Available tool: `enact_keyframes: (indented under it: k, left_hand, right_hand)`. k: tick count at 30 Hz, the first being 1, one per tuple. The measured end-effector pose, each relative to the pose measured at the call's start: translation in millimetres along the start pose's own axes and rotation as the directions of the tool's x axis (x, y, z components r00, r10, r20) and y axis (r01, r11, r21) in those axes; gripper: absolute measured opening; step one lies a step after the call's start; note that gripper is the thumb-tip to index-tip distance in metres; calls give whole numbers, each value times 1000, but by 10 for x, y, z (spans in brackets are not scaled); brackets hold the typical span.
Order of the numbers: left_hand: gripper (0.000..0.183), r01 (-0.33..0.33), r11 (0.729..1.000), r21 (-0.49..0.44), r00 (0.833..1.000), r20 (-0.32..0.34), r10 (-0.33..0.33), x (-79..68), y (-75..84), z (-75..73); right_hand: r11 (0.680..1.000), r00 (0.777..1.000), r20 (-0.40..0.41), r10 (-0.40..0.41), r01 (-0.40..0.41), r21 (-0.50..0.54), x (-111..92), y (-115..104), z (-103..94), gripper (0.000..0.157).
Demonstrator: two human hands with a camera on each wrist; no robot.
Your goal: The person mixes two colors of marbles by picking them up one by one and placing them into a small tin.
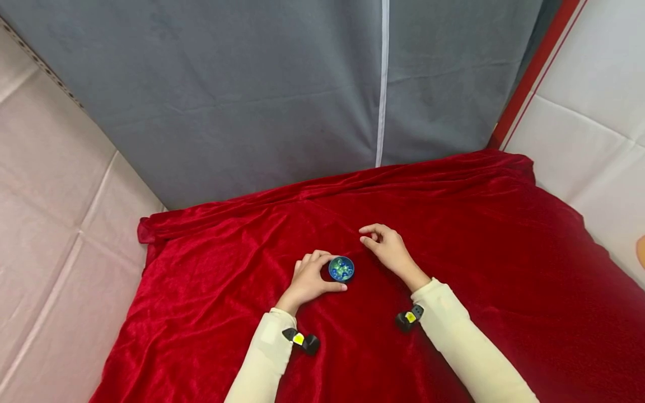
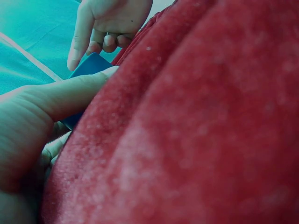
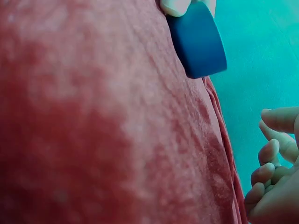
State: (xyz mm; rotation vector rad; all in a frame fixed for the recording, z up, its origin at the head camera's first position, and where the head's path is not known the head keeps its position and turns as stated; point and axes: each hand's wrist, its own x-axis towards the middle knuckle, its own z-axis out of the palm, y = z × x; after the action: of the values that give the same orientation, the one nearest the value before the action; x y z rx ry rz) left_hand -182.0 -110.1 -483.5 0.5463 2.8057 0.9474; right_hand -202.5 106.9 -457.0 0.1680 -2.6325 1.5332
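Observation:
A small round blue bowl (image 1: 331,276) stands on the red cloth, with several shiny blue and green marble-like pieces (image 1: 342,269) inside. My left hand (image 1: 309,281) holds the bowl from its left side, thumb at the near side and index finger at the far side. In the right wrist view, a fingertip (image 3: 175,6) meets the wall of the bowl (image 3: 198,42). To the right of the bowl and apart from it hovers my right hand (image 1: 391,251), its fingers loosely bent. Between the right thumb and index finger I see nothing held.
Wrinkled red velvet cloth (image 1: 484,235) covers the table and bunches up along its back edge. A grey curtain (image 1: 262,101) hangs behind, with pale panels (image 1: 55,224) on both sides. Each sleeve carries a black wrist camera (image 1: 409,318).

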Motion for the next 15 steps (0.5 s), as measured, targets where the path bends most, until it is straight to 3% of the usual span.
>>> enact_keyframes:
  k: [15]
  left_hand:
    - [67,4,1000,-10,1000,3,-3,-13,22,-12]
  right_hand:
    - [996,990,-134,35,-46,-82,98,175,-82,23]
